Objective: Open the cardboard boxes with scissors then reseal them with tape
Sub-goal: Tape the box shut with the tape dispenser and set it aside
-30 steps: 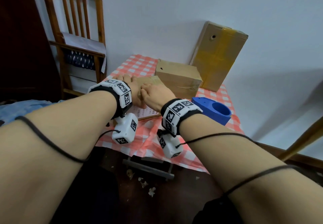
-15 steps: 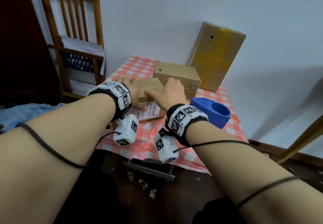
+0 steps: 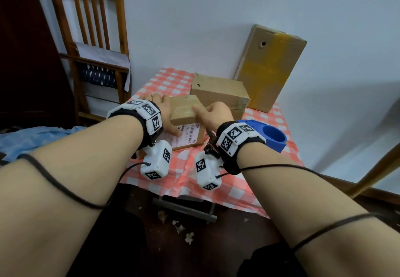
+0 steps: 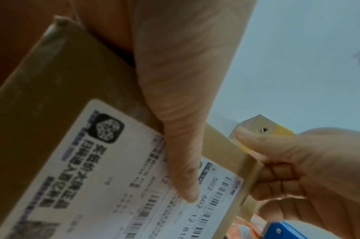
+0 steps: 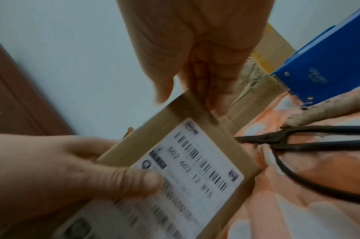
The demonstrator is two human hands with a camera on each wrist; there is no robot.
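Observation:
A small cardboard box (image 3: pixel 184 109) with a white shipping label (image 3: pixel 190 134) facing me sits near the front of the checked table. My left hand (image 3: pixel 167 114) grips its left end, thumb (image 4: pixel 181 145) pressed on the label and fingers over the top. My right hand (image 3: pixel 214 114) grips its right end, thumb along the top edge and fingers curled against the side (image 4: pixel 277 177). Black scissors (image 5: pixel 297 140) lie on the cloth just right of the box, untouched. A blue tape dispenser (image 3: pixel 266 134) stands beyond my right wrist.
A medium cardboard box (image 3: pixel 218 93) lies right behind the small one, and a tall taped box (image 3: pixel 268 67) leans on the wall. A wooden chair (image 3: pixel 93 45) stands at the left. The red-checked cloth (image 3: pixel 259 168) hangs over the table's front edge.
My right hand has slid off the top of the small box to its right end. The box's label side now shows more fully toward me. My left hand kept its hold.

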